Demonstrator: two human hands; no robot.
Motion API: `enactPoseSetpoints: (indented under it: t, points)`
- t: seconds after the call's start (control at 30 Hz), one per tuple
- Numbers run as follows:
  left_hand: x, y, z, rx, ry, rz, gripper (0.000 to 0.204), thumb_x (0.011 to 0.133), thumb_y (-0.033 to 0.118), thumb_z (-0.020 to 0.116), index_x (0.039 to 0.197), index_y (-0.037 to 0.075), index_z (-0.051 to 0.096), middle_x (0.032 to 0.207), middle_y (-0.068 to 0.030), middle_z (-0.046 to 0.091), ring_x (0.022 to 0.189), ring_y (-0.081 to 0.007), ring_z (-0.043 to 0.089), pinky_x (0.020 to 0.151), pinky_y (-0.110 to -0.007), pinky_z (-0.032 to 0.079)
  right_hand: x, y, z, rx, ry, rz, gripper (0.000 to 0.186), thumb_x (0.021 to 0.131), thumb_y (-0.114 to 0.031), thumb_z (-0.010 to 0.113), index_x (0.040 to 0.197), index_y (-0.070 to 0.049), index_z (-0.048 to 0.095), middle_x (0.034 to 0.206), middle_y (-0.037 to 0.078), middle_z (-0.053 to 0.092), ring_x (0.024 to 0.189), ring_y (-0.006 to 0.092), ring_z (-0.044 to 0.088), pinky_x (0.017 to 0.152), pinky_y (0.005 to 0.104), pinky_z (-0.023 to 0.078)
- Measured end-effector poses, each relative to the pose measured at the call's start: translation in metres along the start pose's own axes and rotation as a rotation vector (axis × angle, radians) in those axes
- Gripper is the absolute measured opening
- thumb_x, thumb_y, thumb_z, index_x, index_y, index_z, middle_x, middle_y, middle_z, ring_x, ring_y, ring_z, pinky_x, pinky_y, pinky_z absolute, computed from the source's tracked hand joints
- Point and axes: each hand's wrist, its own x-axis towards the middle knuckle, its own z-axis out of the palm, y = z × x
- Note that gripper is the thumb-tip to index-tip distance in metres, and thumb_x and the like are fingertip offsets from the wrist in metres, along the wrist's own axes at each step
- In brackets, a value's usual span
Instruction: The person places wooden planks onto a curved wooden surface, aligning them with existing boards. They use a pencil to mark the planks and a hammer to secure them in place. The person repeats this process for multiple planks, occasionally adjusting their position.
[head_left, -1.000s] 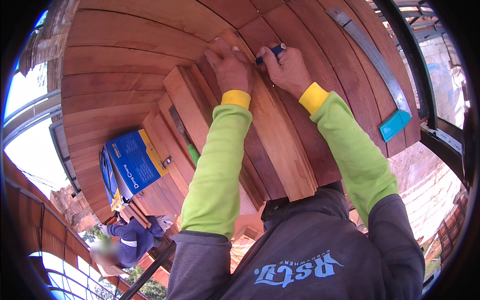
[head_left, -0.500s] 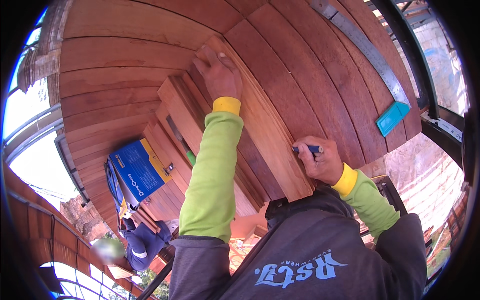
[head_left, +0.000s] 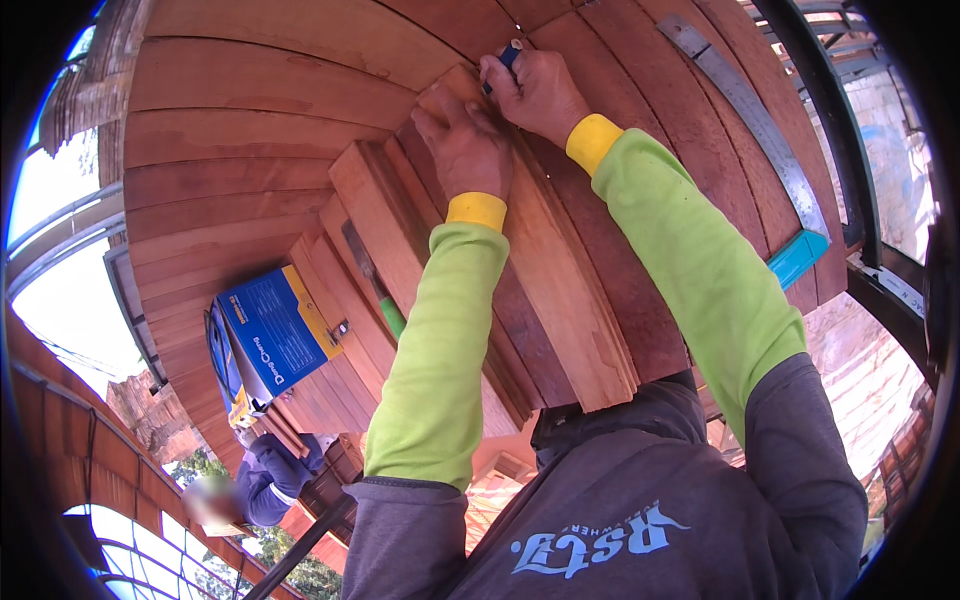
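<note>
A long light-brown wooden board (head_left: 565, 270) lies over the reddish planks of the worktop (head_left: 240, 130), running from the far middle to the edge by my body. My left hand (head_left: 462, 150) presses on its far end with the fingers spread over the wood. Beside it, my right hand (head_left: 540, 95) is closed round a dark blue pencil (head_left: 507, 60) at the board's far right corner. The pencil's tip is hidden. A try square with a metal blade (head_left: 745, 120) and a turquoise stock (head_left: 799, 260) rests on the planks at the right.
Left of the board are more timber pieces (head_left: 375, 195) and a chisel with a green handle (head_left: 392, 317). A blue and yellow box (head_left: 272, 330) stands further left. Another person in dark blue (head_left: 275, 480) is beyond it at the lower left. A black metal post (head_left: 825, 110) rises at the right.
My right hand has moved with the pencil from the board's near right edge up to its far end, beside my left hand. My left hand still presses on the board.
</note>
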Motion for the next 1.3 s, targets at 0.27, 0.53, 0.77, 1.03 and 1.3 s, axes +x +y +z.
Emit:
enactPoseSetpoints:
  t: [0.27,0.53,0.77,1.03,1.3]
  points:
    - [0.005,-0.011,0.013,0.065,0.141,0.168,0.038,0.095,0.021,0.041,0.128,0.003,0.037,0.121,-0.0344,0.04,0.107,-0.0504,0.045,0.091,-0.05,0.04,-0.001,0.001,0.0,-0.003,0.013,0.06,0.039,0.089,-0.025,0.056,0.063,0.005,0.057,0.058,0.023,0.056,0.055,0.0403,0.057,0.052,0.0431,0.047]
    - [0.003,-0.01,0.006,0.104,0.053,0.138,0.045,0.095,0.019,0.04,0.134,0.0,0.028,0.126,-0.0401,0.032,0.114,-0.0529,0.039,0.097,-0.049,0.036,-0.092,-0.056,-0.062,0.011,-0.206,0.193,0.028,0.09,-0.019,0.053,0.072,0.003,0.056,0.054,0.022,0.049,0.049,0.0367,0.051,0.049,0.0396,0.043]
    - [0.0,0.0,-0.001,0.114,0.005,0.084,0.042,0.095,0.02,0.04,0.131,0.001,0.03,0.12,-0.037,0.036,0.108,-0.0508,0.044,0.091,-0.049,0.04,-0.236,-0.117,-0.137,0.085,-0.24,0.275,0.003,0.083,0.0,0.059,0.086,-0.001,0.058,0.072,0.014,0.058,0.061,0.0302,0.059,0.055,0.0343,0.047]
    - [0.002,-0.003,0.001,0.091,0.025,0.104,0.041,0.095,0.022,0.039,0.128,0.0,0.031,0.12,-0.036,0.037,0.107,-0.0494,0.045,0.089,-0.049,0.042,-0.279,-0.148,-0.166,-0.015,-0.343,0.308,0.008,0.08,0.0,0.061,0.088,-0.001,0.057,0.074,0.013,0.058,0.065,0.0296,0.06,0.058,0.0354,0.049]
    - [0.003,-0.002,0.003,0.133,-0.009,0.092,0.041,0.095,0.025,0.036,0.127,0.001,0.032,0.122,-0.0346,0.036,0.106,-0.0483,0.047,0.089,-0.049,0.043,-0.202,-0.1,-0.122,0.043,-0.261,0.174,0.002,0.084,-0.002,0.059,0.084,0.0,0.058,0.074,0.015,0.059,0.065,0.0324,0.059,0.057,0.0347,0.048]
